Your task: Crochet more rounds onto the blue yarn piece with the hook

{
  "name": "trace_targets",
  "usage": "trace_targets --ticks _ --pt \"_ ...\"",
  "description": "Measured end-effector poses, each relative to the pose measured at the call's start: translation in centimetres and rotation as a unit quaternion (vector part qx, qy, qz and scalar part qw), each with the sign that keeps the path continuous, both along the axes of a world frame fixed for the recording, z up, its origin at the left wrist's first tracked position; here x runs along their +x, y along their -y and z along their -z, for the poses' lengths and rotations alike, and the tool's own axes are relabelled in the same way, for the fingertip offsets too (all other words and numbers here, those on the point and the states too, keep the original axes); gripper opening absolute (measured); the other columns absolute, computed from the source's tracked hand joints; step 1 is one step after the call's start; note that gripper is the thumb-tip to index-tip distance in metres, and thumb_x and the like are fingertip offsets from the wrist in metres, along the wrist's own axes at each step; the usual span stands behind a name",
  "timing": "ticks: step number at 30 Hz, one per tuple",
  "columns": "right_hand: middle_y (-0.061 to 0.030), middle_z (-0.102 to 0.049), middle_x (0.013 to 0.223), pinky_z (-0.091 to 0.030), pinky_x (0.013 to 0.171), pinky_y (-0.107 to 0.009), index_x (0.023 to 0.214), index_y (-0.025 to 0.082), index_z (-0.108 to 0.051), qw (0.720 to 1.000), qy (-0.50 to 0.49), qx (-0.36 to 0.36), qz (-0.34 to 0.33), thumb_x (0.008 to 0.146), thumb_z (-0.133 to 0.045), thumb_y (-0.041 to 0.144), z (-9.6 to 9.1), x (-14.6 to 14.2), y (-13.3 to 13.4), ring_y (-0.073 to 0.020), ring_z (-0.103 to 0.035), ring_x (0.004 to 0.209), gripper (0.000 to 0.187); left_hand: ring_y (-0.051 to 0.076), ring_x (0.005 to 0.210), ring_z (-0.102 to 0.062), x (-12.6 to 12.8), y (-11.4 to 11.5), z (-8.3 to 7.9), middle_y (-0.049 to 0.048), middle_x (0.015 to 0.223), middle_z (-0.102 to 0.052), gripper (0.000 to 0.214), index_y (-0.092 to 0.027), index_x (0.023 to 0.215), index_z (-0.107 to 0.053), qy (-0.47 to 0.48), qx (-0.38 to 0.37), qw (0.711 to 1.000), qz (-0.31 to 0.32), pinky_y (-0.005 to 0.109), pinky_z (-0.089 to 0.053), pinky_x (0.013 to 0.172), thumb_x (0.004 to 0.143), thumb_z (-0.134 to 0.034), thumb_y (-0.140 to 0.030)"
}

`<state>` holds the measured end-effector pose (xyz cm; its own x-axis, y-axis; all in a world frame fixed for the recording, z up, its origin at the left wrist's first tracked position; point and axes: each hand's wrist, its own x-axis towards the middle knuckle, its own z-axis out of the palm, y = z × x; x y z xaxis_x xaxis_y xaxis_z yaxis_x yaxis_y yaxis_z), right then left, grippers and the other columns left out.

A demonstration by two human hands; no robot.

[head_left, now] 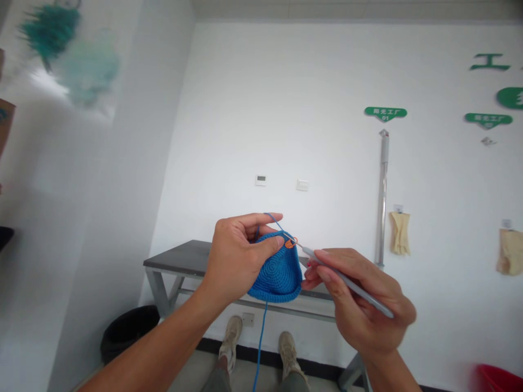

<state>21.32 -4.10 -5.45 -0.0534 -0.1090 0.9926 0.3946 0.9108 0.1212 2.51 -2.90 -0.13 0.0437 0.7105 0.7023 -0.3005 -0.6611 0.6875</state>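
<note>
A round piece of blue crochet work [274, 275] with a raised rim is pinched between the thumb and fingers of my left hand [241, 250]. Blue yarn [262, 340] runs over the raised left index finger, and a strand hangs down below the piece. In my right hand [363, 294], a crochet hook [353, 287] with a grey handle is held like a pen. Its metal tip meets the top edge of the blue work, near the left thumb. An orange stitch marker [290, 243] sits on that edge beside the hook.
Behind the hands stands a dark grey table [180, 257] against the wall. A black bin [128, 329] is on the floor at left, a red container [500, 378] at lower right. A metal pole [383, 201] and cream gloves [400, 233] hang on the wall.
</note>
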Motion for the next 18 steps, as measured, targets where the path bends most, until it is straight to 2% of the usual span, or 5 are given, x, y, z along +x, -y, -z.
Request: trace_targets --ticks 6,8,11,14,18 --pt "-0.0055 -0.082 0.102 -0.067 0.056 -0.031 0.126 0.031 -0.079 0.999 -0.028 0.01 0.013 0.091 -0.072 0.002 0.4 -1.4 -1.6 -0.0176 -0.077 0.07 0.045 0.017 0.069 -0.073 1.2 -1.0 0.5 0.0019 0.072 -0.079 0.034 -0.01 0.103 -0.086 -0.019 0.054 0.998 -0.009 0.027 -0.057 0.069 0.069 -0.086 -0.012" --pt "-0.0049 -0.081 0.101 -0.067 0.056 -0.03 0.122 0.031 -0.08 0.997 -0.07 -0.005 -0.012 0.093 -0.072 0.006 0.3 -2.0 -2.1 -0.0167 -0.077 0.068 0.039 0.017 0.071 -0.072 1.6 -1.4 0.5 0.0027 0.076 -0.08 0.036 -0.009 0.108 -0.085 -0.017 0.062 0.998 0.0 0.027 -0.056 0.069 0.072 -0.086 -0.014" --pt "-0.0031 -0.081 0.093 -0.067 0.055 -0.028 0.111 0.029 -0.084 0.983 -0.155 -0.055 -0.087 0.095 -0.074 0.015 0.0 -2.9 -2.8 -0.0153 -0.076 0.064 0.023 0.017 0.075 -0.073 1.9 -1.9 0.1 0.0042 0.084 -0.082 0.05 -0.008 0.128 -0.078 -0.031 0.067 0.997 0.021 0.027 -0.056 0.074 0.079 -0.082 -0.018" --pt "-0.0017 -0.08 0.085 -0.067 0.053 -0.026 0.103 0.025 -0.084 0.969 -0.202 -0.068 -0.12 0.096 -0.076 0.022 -0.5 -3.6 -3.3 -0.0146 -0.076 0.061 0.012 0.015 0.076 -0.071 1.8 -2.4 -0.5 0.0027 0.087 -0.083 0.069 -0.01 0.153 -0.06 -0.069 0.098 0.993 0.019 0.026 -0.054 0.08 0.085 -0.074 -0.015" --pt "-0.0011 -0.079 0.078 -0.065 0.05 -0.028 0.098 0.02 -0.082 0.958 -0.241 -0.071 -0.136 0.097 -0.075 0.027 -1.2 -4.1 -4.1 -0.0144 -0.074 0.056 0.011 0.015 0.078 -0.07 1.6 -2.8 -0.9 0.0009 0.088 -0.082 0.075 -0.016 0.162 -0.05 -0.121 0.153 0.981 -0.019 0.025 -0.053 0.082 0.09 -0.07 -0.016"
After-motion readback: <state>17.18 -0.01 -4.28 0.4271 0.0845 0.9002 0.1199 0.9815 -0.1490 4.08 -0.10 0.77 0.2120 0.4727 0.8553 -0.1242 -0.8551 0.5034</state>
